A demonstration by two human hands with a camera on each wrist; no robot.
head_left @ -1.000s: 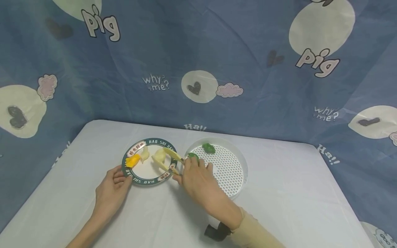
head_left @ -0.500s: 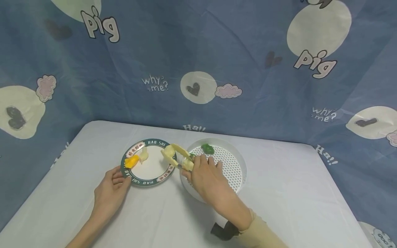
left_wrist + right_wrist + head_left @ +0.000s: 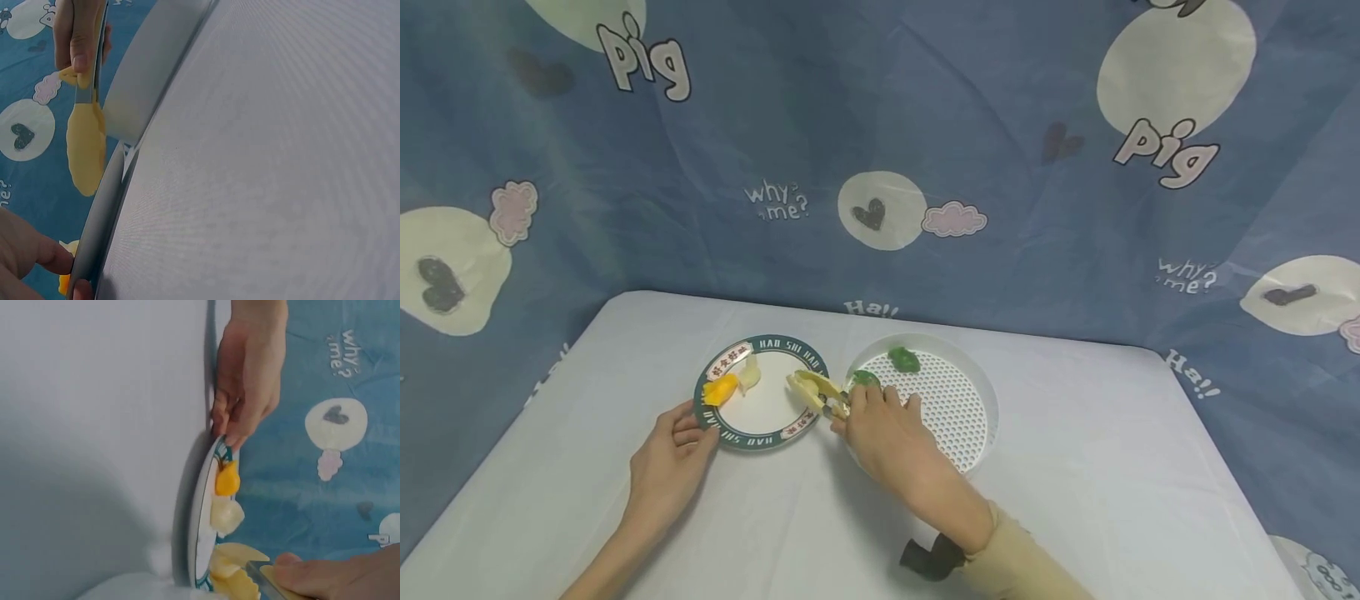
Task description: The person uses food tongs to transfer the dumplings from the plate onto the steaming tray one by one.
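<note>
My left hand (image 3: pixel 668 468) pinches the near left rim of a round white plate with a green lettered border (image 3: pixel 751 440). My right hand (image 3: pixel 897 450) grips tongs with yellow tips (image 3: pixel 805 379), which reach over the plate's right side. Between these tips, in the right wrist view, sits a pale, rounded piece (image 3: pixel 222 565). An orange-yellow piece (image 3: pixel 721 389) and a pale yellowish piece (image 3: pixel 749 375) lie on the plate's left part. Partly behind my right hand stands a white round perforated basket (image 3: pixel 989 408), holding a green piece (image 3: pixel 904 360) and another green piece (image 3: pixel 865 379) near the tongs.
White cloth (image 3: pixel 1097 467) covers the table. A blue printed curtain (image 3: pixel 1015 275) rises along its back and sides. The basket stands close beside the plate's right edge. A black strap-like item (image 3: pixel 931 558) shows at my right wrist.
The tongs first swung right with the pale piece toward the basket, their tips apart. Now they are back left over the plate's right side, tips closer together. The left hand stays on the rim.
</note>
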